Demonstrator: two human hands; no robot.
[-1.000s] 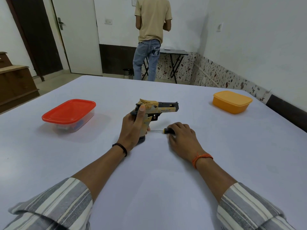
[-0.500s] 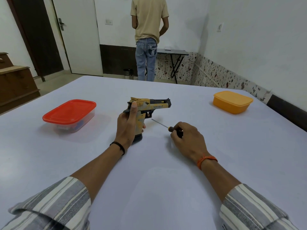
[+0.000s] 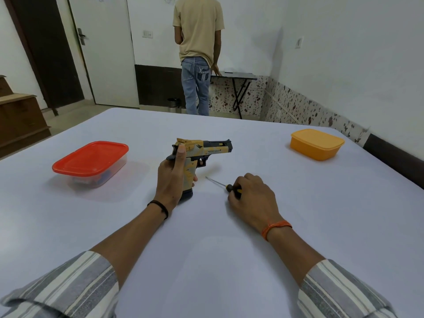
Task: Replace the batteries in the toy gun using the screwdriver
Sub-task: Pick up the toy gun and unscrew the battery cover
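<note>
A yellow and black toy gun (image 3: 207, 149) stands upright on its grip base on the white table (image 3: 206, 226), barrel pointing right. My left hand (image 3: 172, 177) grips its handle, thumb up along the back. To the right, my right hand (image 3: 252, 198) holds the screwdriver (image 3: 223, 185) by its black and yellow handle. The thin metal shaft lies low over the table and points up-left toward the gun's grip, a short gap from it.
A clear box with a red lid (image 3: 91, 161) sits at the left, with blue items inside. An orange lidded box (image 3: 317, 144) is at the far right. A person (image 3: 198, 53) stands beyond the table beside a small black folding table (image 3: 238, 79).
My right hand turned the screwdriver from lying sideways to pointing up-left and drew back slightly to the right. The gun shifted a little left in my left hand.
</note>
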